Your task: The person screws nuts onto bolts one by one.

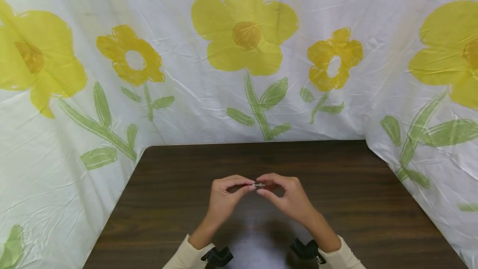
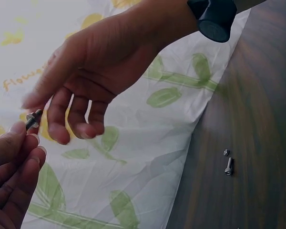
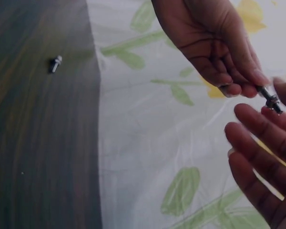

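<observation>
My left hand (image 1: 225, 197) pinches a small metal bolt (image 1: 259, 185) by one end, between thumb and fingertips. A nut (image 3: 272, 101) sits part way along the bolt's shank in the right wrist view. Around the free end, the thumb and forefinger of my right hand (image 1: 290, 199) are spread apart, close to the bolt but not gripping it. Its other fingers are loosely bent in the left wrist view. On the table there lie another bolt (image 2: 229, 167) and, just beyond its tip, a loose nut (image 2: 226, 152).
Both hands are above a dark wooden table (image 1: 168, 202). A white cloth with yellow flowers (image 1: 179, 107) hangs behind the table and down both sides. Black wrist cameras (image 1: 217, 256) are strapped at both sleeves.
</observation>
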`<action>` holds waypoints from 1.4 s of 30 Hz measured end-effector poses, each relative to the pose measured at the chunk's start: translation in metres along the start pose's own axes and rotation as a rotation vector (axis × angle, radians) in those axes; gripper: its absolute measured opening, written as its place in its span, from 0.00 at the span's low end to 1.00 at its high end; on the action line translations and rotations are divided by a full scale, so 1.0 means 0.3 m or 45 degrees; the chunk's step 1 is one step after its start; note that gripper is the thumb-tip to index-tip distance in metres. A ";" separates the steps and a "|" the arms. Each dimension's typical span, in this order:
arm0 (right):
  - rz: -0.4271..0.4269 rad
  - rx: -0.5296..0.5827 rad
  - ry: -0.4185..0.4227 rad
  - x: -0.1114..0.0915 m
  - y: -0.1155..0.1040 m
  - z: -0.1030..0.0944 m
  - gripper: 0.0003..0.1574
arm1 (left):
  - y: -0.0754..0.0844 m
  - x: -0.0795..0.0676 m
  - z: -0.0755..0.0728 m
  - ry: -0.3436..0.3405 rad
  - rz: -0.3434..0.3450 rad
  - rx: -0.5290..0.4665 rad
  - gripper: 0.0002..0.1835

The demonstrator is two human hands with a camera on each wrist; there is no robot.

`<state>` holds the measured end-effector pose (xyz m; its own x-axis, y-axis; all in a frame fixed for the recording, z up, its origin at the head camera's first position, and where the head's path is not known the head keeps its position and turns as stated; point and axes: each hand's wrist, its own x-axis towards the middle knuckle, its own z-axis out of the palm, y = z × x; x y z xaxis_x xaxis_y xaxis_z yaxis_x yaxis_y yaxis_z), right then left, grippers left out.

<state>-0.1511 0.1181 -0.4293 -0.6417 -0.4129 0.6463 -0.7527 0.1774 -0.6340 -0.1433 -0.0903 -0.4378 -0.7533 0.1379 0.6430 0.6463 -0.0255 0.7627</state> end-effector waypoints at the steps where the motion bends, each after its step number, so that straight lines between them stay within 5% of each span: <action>1: -0.033 -0.004 0.006 0.001 0.000 0.000 0.20 | 0.000 0.001 -0.001 0.002 -0.002 0.003 0.05; 5: -0.096 -0.003 0.036 0.004 0.003 0.001 0.21 | 0.002 0.002 -0.002 0.009 -0.011 0.009 0.05; 18: -0.006 0.002 -0.027 0.005 0.000 -0.007 0.07 | 0.000 -0.001 0.000 -0.036 0.026 -0.029 0.05; 26: 0.070 0.006 -0.019 0.000 0.002 0.006 0.19 | 0.002 -0.004 0.005 -0.048 0.020 -0.010 0.05; 30: 0.104 0.029 -0.010 -0.001 -0.001 0.000 0.14 | 0.001 -0.006 0.008 -0.037 0.003 -0.003 0.05; 32: 0.078 0.019 0.003 0.001 -0.004 -0.005 0.09 | -0.001 -0.005 0.008 -0.023 -0.003 -0.010 0.05; 37: -0.066 0.005 0.023 0.007 -0.004 -0.013 0.20 | 0.000 -0.001 0.003 -0.003 -0.016 -0.014 0.06; 42: -0.116 0.041 0.007 0.009 -0.003 -0.016 0.19 | 0.001 -0.004 0.001 -0.022 -0.021 -0.030 0.06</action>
<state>-0.1529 0.1210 -0.4249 -0.5717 -0.4211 0.7041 -0.8028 0.1103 -0.5859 -0.1423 -0.0901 -0.4384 -0.7613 0.1557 0.6294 0.6308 -0.0462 0.7745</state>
